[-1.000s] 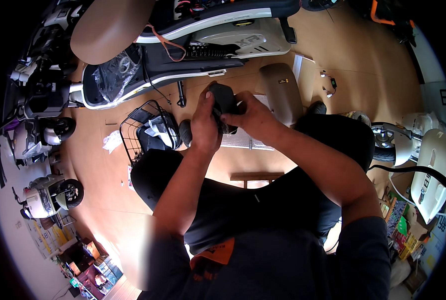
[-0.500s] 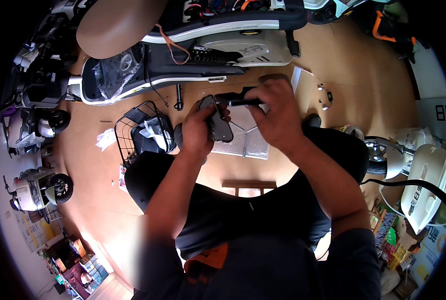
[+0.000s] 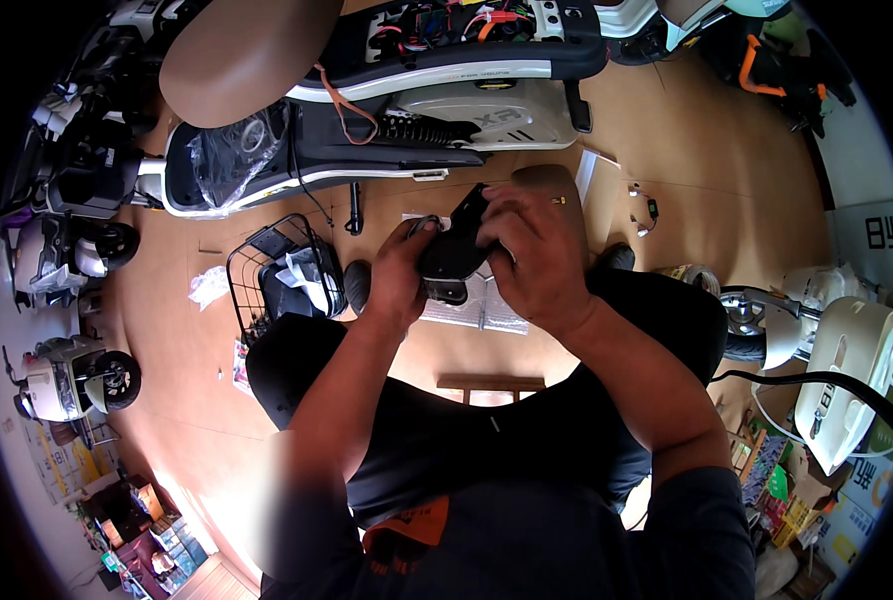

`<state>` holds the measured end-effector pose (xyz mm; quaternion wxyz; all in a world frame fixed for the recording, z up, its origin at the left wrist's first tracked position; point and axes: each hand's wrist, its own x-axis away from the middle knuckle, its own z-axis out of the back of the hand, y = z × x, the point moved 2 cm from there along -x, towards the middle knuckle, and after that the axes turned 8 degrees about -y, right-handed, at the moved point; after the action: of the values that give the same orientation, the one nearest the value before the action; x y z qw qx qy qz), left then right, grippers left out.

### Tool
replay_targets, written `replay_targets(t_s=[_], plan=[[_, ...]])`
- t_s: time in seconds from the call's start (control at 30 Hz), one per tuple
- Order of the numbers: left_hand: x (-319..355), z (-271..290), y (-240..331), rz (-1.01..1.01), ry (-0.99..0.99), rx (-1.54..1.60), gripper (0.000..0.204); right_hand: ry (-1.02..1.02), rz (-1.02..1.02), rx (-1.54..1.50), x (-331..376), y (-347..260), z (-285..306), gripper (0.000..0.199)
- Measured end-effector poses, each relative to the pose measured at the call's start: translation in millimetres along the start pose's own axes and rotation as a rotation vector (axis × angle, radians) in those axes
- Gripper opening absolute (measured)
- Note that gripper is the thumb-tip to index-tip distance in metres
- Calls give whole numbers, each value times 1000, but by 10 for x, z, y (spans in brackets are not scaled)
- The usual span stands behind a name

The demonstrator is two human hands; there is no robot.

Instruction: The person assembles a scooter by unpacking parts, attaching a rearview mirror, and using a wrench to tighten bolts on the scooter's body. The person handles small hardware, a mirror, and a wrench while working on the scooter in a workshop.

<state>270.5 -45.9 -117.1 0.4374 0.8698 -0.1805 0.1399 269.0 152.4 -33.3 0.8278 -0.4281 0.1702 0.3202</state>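
My left hand point(image 3: 399, 272) is closed around a flat grey piece with rounded corners, shaped like a phone, whose lower end shows below a black part. This black part point(image 3: 454, 256), smooth with a narrower upper end, lies over the grey piece. My right hand point(image 3: 545, 258) grips its upper right side, fingers bent and thumb below. Whether the two pieces are joined cannot be seen. Beneath my hands, a silvery padded sheet point(image 3: 477, 312) lies on the floor.
An electric scooter point(image 3: 407, 125) stands ahead, its wiring exposed, with a brown seat point(image 3: 242, 60) resting over it. A black wire basket point(image 3: 282, 265) sits left of my knees. Parked scooters point(image 3: 72, 375) line the left. A cream scooter body part point(image 3: 847, 385) stands right.
The black part has come down and left from above, covering most of the grey piece. My right hand has followed it, and my view has shifted slightly.
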Motion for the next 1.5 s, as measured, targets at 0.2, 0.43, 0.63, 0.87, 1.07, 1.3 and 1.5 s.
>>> replay_targets(t_s=[0.2,0.43,0.63,0.87,1.07,1.3,1.5], plan=[[-82,105,-98,39,32,-105,26,142,-711,-751,172,251,-183,22],[-77,112,-119,33,60,-66,28,353,-1004,-1493,195,513,-102,29],[-104,105,-174,28,-9,-58,36,263,-928,-1546,151,379,-130,34],[-380,741,-714,-5,158,-624,24,234,-1015,-1270,176,320,-218,28],[-980,1893,-1618,75,129,-1326,21,189,-1049,-1206,228,270,-382,25],[-1333,2810,-3015,583,392,-1027,27,128,-1220,-1207,326,265,-564,24],[-1407,2922,-3257,640,-98,-1401,29,166,-1312,-1185,359,342,-691,28]])
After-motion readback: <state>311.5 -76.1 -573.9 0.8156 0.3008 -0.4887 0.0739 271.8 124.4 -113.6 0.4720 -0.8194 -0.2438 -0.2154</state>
